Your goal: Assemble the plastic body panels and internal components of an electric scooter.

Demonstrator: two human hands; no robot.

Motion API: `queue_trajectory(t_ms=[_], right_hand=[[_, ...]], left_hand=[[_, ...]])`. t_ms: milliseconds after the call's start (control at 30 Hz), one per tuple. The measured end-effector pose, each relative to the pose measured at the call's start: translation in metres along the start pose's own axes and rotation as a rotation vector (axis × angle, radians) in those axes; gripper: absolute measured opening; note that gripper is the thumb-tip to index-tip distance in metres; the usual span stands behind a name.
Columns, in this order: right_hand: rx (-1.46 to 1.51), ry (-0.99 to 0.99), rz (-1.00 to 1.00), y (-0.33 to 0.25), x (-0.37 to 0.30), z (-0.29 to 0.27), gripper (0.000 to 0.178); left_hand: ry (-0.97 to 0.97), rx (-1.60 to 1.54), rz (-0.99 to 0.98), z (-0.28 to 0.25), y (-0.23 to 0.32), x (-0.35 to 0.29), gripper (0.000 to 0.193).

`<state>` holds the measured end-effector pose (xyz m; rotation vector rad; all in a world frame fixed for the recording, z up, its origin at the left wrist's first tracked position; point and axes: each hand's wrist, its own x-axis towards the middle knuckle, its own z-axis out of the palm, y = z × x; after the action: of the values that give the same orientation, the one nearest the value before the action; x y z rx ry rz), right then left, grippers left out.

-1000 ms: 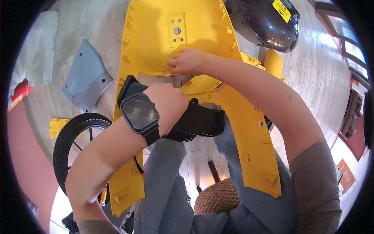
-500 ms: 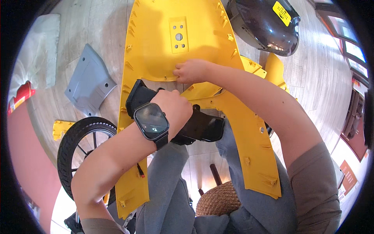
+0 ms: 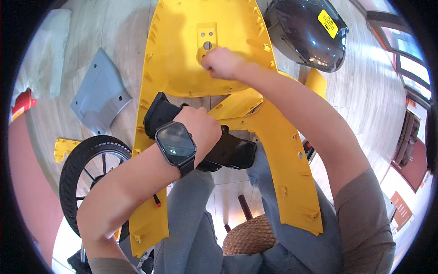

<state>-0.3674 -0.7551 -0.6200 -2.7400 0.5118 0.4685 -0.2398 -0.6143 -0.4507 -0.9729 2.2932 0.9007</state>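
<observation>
My left hand (image 3: 206, 132), with a black watch (image 3: 175, 143) on its wrist, is wrapped round a black plastic part (image 3: 237, 151). That long glossy piece lies slantwise across the gap between the two legs of a large yellow plastic panel (image 3: 178, 68). Over the panel's upper half, my right hand (image 3: 224, 63) is closed, its knuckles beside a round hole in a recessed plate (image 3: 207, 32). Whatever its curled fingers hold, if anything, is hidden. A curved yellow strip (image 3: 239, 104) shows behind the gap. The panel's legs rest along my thighs.
A grey plastic cover (image 3: 98, 89) lies on the floor at left, above a spoked wheel with a black tyre (image 3: 73, 171). At upper right sits a glossy black case (image 3: 305, 34). A woven stool (image 3: 251, 235) stands between my legs.
My right hand has moved up from the panel's inner edge toward the round hole, still closed. My left hand keeps its grip on the black part. The whole view has shifted slightly.
</observation>
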Motion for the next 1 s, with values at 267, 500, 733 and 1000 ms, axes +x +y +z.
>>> queue_trajectory(t_ms=[267, 500, 733, 1000], right_hand=[[2.261, 0.261, 0.477, 0.037, -0.004, -0.041, 0.002], [2.717, 0.027, 0.17, 0.03, -0.012, -0.043, 0.015], [2.191, -0.174, 0.35, 0.01, -0.048, -0.098, 0.024], [0.954, -0.008, 0.898, -0.015, -0.195, -0.108, 0.037]], left_hand=[[0.026, 0.01, -0.002, -0.001, -0.001, -0.004, 0.029], [0.002, -0.005, -0.021, 0.005, -0.005, -0.005, 0.041], [-0.016, -0.036, 0.023, 0.009, -0.029, -0.021, 0.06], [-0.076, -0.066, 0.038, -0.013, -0.051, -0.044, 0.067]])
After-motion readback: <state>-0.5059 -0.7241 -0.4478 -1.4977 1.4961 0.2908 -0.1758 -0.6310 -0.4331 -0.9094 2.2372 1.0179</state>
